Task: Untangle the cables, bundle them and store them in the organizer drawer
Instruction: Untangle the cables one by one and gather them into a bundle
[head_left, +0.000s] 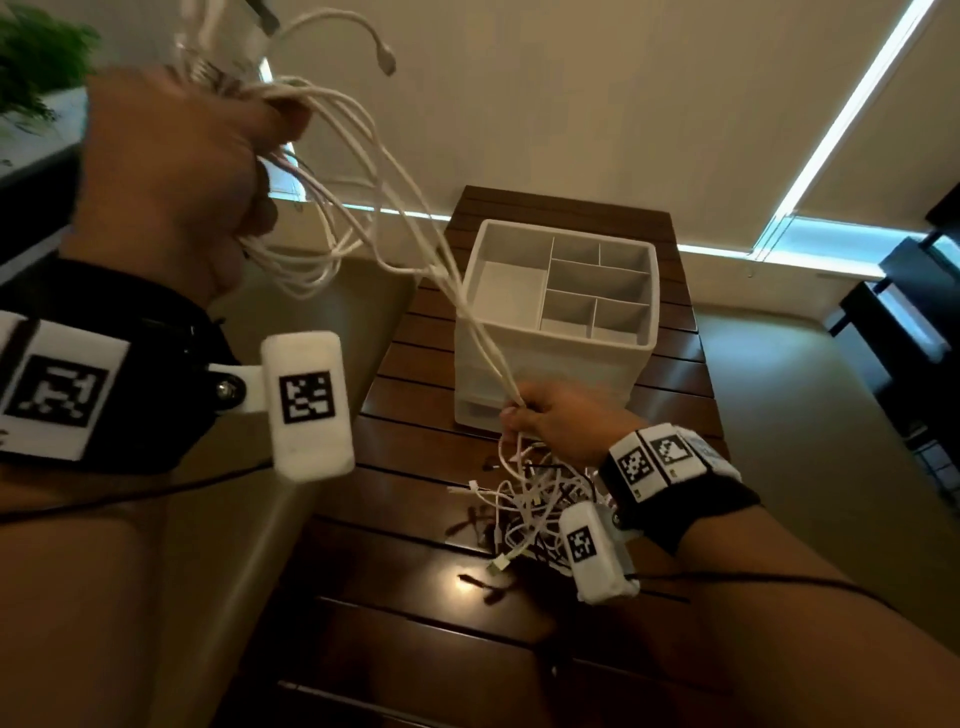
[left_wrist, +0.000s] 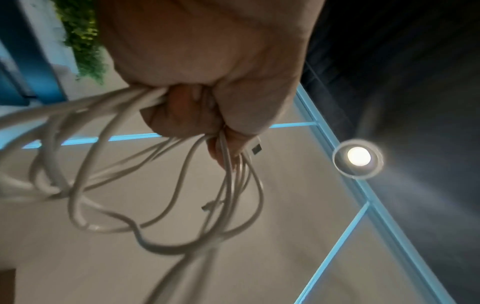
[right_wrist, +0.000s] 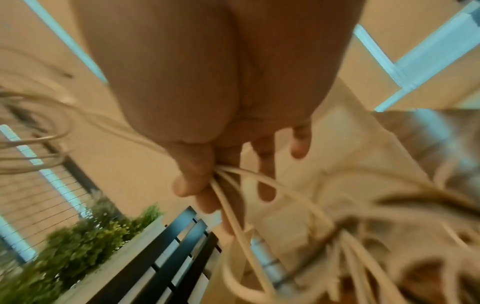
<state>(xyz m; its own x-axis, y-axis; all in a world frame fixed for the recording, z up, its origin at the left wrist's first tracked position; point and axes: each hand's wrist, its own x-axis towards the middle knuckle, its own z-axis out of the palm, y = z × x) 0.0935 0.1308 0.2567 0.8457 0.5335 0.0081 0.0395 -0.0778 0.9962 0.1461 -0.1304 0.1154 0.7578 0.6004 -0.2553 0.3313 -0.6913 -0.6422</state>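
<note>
The left hand (head_left: 171, 171) is raised high at the left of the head view, its fingers curled tight round a bunch of looped white cables (head_left: 332, 171); the left wrist view shows the same fist (left_wrist: 205, 67) with loops (left_wrist: 161, 185) hanging from it and a flat plug end poking out by the fingertips. From that fist several strands slant down to the right hand (head_left: 561, 421), which pinches them between thumb and forefinger just in front of the organizer (head_left: 556, 374); its other fingers (right_wrist: 298, 144) stand loose and apart. Below the right hand a tangled heap of white and dark cables (head_left: 524, 504) lies on the dark slatted wooden table (head_left: 415, 613). The organizer is a white box with 6 open top compartments, 1 large at the left and 5 smaller at the right, none holding anything visible. The drawer front (head_left: 480, 410) low on its near face looks closed, though the hand and strands partly cover it.
</note>
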